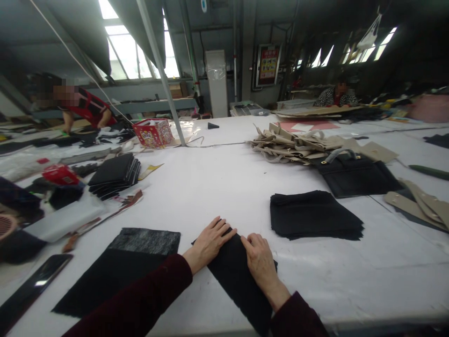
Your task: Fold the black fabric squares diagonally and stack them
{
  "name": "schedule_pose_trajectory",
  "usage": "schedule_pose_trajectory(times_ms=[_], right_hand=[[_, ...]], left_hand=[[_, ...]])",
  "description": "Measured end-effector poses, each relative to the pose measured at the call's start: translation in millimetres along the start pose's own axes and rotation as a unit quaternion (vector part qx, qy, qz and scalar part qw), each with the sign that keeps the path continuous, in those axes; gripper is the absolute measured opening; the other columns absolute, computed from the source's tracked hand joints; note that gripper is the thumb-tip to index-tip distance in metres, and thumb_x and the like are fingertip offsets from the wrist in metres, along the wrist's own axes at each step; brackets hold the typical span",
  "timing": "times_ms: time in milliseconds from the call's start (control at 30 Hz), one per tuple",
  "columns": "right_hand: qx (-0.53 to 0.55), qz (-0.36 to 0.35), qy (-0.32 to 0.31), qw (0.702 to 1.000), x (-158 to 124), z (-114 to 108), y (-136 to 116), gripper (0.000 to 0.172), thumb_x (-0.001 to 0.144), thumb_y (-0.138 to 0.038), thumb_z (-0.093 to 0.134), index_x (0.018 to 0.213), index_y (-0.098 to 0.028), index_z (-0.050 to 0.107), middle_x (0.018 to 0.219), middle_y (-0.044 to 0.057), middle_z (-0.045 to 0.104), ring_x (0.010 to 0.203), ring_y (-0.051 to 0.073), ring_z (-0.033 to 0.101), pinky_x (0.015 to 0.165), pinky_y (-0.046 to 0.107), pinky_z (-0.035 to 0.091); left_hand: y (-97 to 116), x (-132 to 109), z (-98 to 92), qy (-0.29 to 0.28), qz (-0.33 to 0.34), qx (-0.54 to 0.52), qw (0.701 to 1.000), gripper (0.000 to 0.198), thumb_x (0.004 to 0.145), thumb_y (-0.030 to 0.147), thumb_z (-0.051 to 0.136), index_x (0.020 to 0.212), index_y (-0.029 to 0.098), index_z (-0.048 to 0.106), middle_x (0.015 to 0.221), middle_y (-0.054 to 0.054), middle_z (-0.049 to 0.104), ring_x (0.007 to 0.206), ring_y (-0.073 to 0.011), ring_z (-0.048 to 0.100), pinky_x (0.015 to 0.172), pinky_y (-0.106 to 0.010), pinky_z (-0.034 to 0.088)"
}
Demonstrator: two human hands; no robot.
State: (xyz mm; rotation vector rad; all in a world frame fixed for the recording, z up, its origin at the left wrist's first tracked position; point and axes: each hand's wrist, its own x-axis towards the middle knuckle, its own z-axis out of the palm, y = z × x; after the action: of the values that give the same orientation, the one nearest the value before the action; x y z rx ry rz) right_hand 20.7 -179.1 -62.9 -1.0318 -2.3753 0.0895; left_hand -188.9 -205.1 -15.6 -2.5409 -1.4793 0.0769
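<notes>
head view: both hands (210,240) touch black cloth (235,267).

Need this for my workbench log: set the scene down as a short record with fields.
left hand: laid on the far end of a black piece
right hand: on the same piece, fingers partly curled
left of hands: black sheet with a greyish far strip
right of hands: black stack
farther right: tan pile, black panel with grey handle
surface: white tabletop
</notes>
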Motion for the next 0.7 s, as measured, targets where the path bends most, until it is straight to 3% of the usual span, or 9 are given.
schedule_pose_trajectory(times_ms=[133, 300, 533, 700], right_hand=[[-0.004, 0.000, 0.007, 1.000, 4.3, 2.2, -1.6, 0.026, 0.096, -0.011, 0.044, 0.111, -0.018, 0.064, 0.087, 0.006, 0.055, 0.084, 0.021, 0.046, 0.075, 0.033, 0.033], [0.000, 0.002, 0.000, 1.000, 1.2, -0.2, 1.2, 0.026, 0.095, -0.011, 0.046, 0.111, -0.019, 0.064, 0.087, 0.005, 0.055, 0.084, 0.020, 0.048, 0.075, 0.032, 0.034], [0.000, 0.004, -0.013, 1.000, -7.1, -9.6, 5.9, 0.026, 0.094, -0.010, 0.046, 0.111, -0.020, 0.064, 0.088, 0.005, 0.056, 0.085, 0.020, 0.048, 0.077, 0.032, 0.034], [0.010, 0.006, -0.011, 1.000, -12.8, -15.8, 8.8, 0.026, 0.096, -0.011, 0.044, 0.110, -0.019, 0.064, 0.087, 0.005, 0.055, 0.084, 0.020, 0.047, 0.077, 0.032, 0.035]], left_hand=[[-3.8, 4.2, -5.1, 0.003, 0.020, 0.000, 1.000, 0.047, 0.091, 0.017, 0.048, 0.137, 0.023, 0.044, 0.132, -0.006, 0.052, 0.128, -0.0235, 0.041, 0.116, -0.043, 0.017], [12.0, 7.6, -5.4, -0.011, -0.008, -0.031, 0.999, 0.051, 0.088, 0.014, 0.047, 0.138, 0.010, 0.041, 0.119, -0.012, 0.058, 0.116, -0.0235, 0.050, 0.109, -0.037, 0.030], [22.4, 6.0, -4.0, 0.005, -0.006, -0.060, 0.998, 0.056, 0.085, 0.008, 0.047, 0.140, 0.015, 0.039, 0.123, -0.012, 0.054, 0.119, -0.0232, 0.048, 0.112, -0.040, 0.028], [24.0, 7.5, -3.1, 0.011, -0.003, -0.093, 0.996, 0.056, 0.086, 0.006, 0.043, 0.141, 0.016, 0.038, 0.124, -0.011, 0.054, 0.118, -0.0219, 0.049, 0.108, -0.037, 0.035]])
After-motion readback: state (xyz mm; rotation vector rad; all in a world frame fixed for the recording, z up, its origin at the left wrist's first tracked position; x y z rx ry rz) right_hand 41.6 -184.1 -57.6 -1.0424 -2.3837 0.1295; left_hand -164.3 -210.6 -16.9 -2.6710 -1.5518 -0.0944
